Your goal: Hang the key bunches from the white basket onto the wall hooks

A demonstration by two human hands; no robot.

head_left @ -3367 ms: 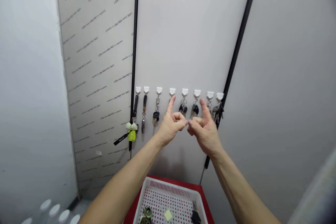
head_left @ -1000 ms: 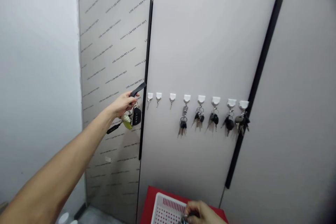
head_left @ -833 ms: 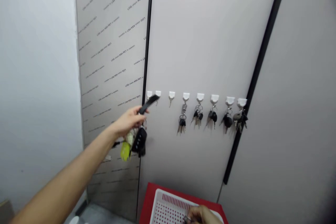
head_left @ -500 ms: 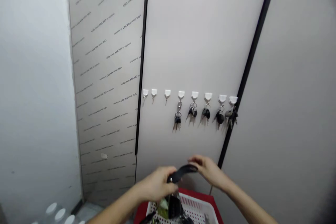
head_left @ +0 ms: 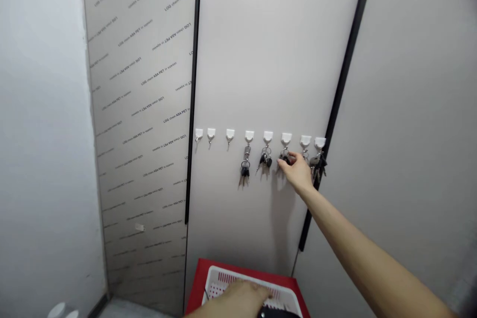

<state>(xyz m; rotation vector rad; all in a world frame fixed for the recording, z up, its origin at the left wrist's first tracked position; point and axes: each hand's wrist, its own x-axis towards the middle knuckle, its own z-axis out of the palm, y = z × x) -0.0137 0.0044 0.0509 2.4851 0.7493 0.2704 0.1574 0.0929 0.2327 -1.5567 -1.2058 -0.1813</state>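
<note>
right fingers [head_left: 296,156] around black keys [head_left: 286,159]

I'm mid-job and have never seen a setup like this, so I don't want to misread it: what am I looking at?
No robot here: these are a person's bare hands, filmed by one head-worn camera looking forward and down. Ahead is a pale panel with a row of white hooks. The right hand grips keys at the sixth hook from the left; other keys hang nearby. The left hand is at a white basket on a red surface. A black strap shows beside that hand; I can't tell whether it's held.
</note>
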